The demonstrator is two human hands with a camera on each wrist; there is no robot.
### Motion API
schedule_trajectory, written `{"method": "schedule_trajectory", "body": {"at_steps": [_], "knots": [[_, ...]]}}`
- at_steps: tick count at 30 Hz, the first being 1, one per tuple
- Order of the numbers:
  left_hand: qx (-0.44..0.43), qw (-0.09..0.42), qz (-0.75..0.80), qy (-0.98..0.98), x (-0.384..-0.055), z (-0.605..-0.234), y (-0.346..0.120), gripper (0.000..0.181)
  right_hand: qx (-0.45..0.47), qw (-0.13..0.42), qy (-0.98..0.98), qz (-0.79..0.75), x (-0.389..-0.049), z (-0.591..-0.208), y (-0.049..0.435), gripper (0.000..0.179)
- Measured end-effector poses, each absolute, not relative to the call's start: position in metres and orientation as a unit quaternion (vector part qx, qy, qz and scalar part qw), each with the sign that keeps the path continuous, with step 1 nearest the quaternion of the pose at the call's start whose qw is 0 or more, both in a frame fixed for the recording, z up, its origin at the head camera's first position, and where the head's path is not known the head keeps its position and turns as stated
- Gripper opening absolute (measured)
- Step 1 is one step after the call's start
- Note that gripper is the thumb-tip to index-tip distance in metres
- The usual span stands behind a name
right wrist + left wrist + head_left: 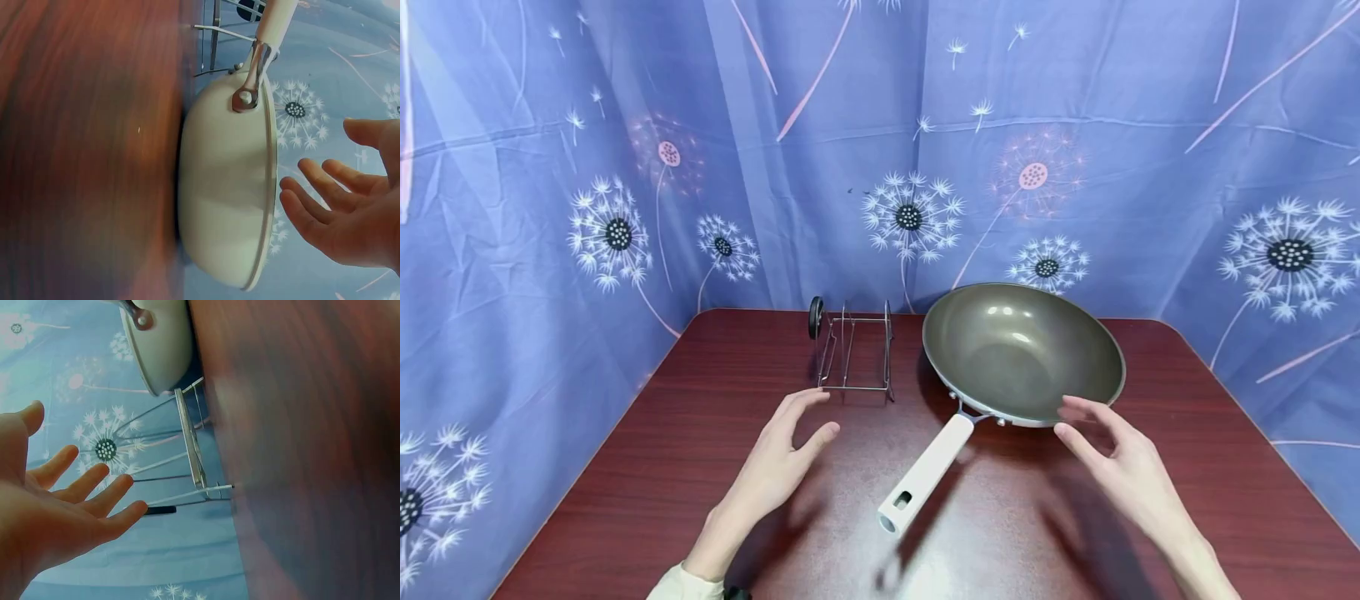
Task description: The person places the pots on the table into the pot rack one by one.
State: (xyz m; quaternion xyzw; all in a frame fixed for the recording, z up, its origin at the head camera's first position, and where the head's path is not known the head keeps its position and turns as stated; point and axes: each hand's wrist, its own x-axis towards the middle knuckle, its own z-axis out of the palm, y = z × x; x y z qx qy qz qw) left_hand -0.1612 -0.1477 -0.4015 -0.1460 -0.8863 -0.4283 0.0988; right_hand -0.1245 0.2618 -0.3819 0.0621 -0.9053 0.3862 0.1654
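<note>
A wok [1022,358] with a dark inside, pale outer wall and cream handle [927,475] sits at the back right of the table, its handle slanting toward the front left. To its left stands a wire rack [853,387] with a black round part on its left end. My left hand [782,454] hovers in front of the rack, fingers spread and relaxed, holding nothing. Close to the wok's right front rim is my right hand [1120,467], thumb and fingers apart with nothing between them. The right wrist view shows the wok's pale side [228,181] beside the loosely bent fingers.
The dark red wooden table [700,467] reaches back to a blue curtain [820,167] printed with dandelions. Curtain also hangs along the left and right sides. The wok's handle extends over the table between the two hands.
</note>
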Motion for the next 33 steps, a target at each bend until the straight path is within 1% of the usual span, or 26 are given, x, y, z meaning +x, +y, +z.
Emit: {"method": "schedule_trajectory", "body": {"at_steps": [4,7,16,22,33], "knots": [[-0.146,0.098,-0.452,-0.875,-0.159,-0.402,-0.143,0.045,0.062,0.149,-0.903,0.398,-0.123,-0.381,0.257,0.036],[-0.143,0.088,-0.465,-0.869,-0.157,-0.404,-0.140,0.043,0.065,0.136,-0.901,0.408,-0.123,-0.383,0.253,0.034],[-0.138,0.029,-0.528,-0.838,-0.152,-0.404,-0.129,0.033,0.076,0.106,-0.885,0.447,-0.123,-0.386,0.243,0.030],[-0.131,-0.016,-0.576,-0.807,-0.149,-0.404,-0.123,0.028,0.106,0.090,-0.855,0.500,-0.123,-0.388,0.236,0.029],[-0.190,-0.062,-0.596,-0.778,-0.147,-0.407,-0.113,0.029,0.147,0.056,-0.809,0.567,-0.122,-0.397,0.223,0.029]]}}
